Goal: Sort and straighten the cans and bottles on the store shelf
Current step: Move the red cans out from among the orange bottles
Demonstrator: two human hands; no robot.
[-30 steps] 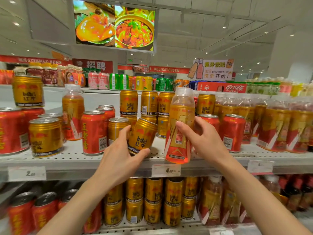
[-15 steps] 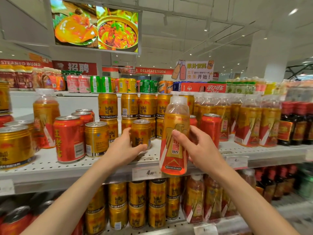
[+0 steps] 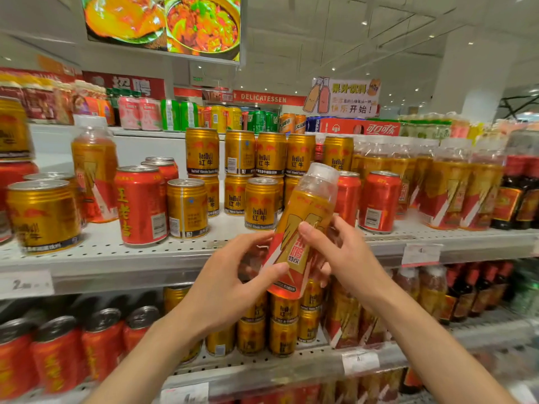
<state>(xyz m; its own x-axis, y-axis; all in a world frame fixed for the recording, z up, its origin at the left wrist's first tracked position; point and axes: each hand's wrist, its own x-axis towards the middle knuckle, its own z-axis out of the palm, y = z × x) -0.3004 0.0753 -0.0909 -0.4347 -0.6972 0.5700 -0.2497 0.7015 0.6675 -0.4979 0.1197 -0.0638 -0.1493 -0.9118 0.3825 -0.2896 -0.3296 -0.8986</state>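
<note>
Both hands hold one orange drink bottle (image 3: 303, 228) with a clear cap, tilted to the right in front of the shelf edge. My left hand (image 3: 230, 284) grips its lower part from the left, thumb across the label. My right hand (image 3: 341, 255) grips its middle from the right. Behind it a gold Red Bull can (image 3: 261, 203) stands upright on the white shelf (image 3: 116, 255), near stacked gold cans (image 3: 271, 154). A red can (image 3: 141, 205) and another gold can (image 3: 187, 207) stand to the left.
More bottles of the same drink (image 3: 449, 188) line the shelf to the right, with red cans (image 3: 379, 201) before them and dark bottles (image 3: 522, 191) at the far right. A lone bottle (image 3: 94, 170) stands at left. The lower shelf (image 3: 262, 368) holds gold and red cans.
My left hand let go of the gold can, now upright on the shelf, and came over to the bottle. The bottle has tilted to the right and sunk a little.
</note>
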